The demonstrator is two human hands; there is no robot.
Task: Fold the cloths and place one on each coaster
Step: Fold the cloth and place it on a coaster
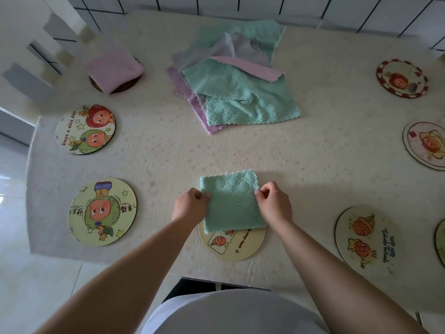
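**Folded green cloth held over the coaster at the table's near edge**

Both hands gripped a folded green cloth [232, 203] at the middle of the table's [325, 145] near edge. The left hand [191, 206] pinched its left side between curled fingers and thumb; the right hand [274, 203] pinched its right side the same way. The cloth was close to square, a little longer from near edge to far edge, with its scalloped hem pointing toward the table's far edge. Its near part lay over the far half of a yellow coaster [233, 244], whose printed near half stayed uncovered.

Toward the far edge, in the middle, sat a loose pile of unfolded cloths [238, 78], green, grey, pink and purple, overlapping one another. Near the far left corner a folded pink cloth [113, 71] rested on a dark coaster [130, 84]. Along the left edge lay two bare cartoon coasters, one with two round figures [85, 129] and one green [102, 211]. Along the right edge lay more bare coasters: one red-rimmed [402, 78] near the far corner, one pale [425, 145] further in, and one with star figures [367, 239] near the near edge. Nothing stood between the hands and the coaster beneath them.
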